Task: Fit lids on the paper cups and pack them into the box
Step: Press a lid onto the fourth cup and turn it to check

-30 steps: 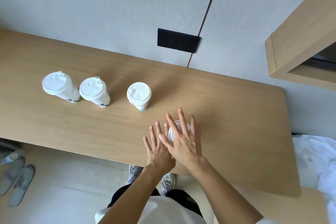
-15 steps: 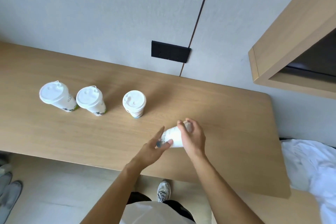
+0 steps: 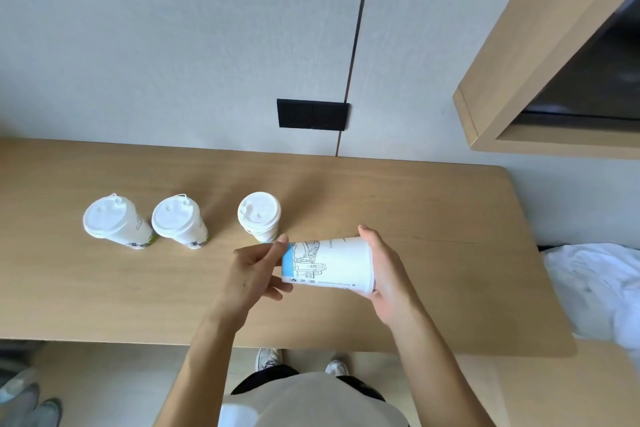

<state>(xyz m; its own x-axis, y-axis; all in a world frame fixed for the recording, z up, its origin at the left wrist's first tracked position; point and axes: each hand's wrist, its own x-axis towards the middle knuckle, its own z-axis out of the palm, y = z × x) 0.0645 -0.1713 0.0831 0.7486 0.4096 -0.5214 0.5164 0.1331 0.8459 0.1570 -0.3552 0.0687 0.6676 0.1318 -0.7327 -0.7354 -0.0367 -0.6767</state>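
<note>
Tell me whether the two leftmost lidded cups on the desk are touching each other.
Cannot tell. In the head view the left cup and the second cup nearly meet at the lids, with no plain gap or contact.

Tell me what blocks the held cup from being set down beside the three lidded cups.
Nothing visible does. The held cup lies sideways between the left hand and right hand, above bare table right of the nearest lidded cup.

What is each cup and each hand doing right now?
Held paper cup: on its side, off the table.
Left cup: standing, lidded.
Middle cup: standing, lidded.
Right cup: standing, lidded.
Left hand: gripping the held cup's base.
Right hand: gripping its wide end.
</note>
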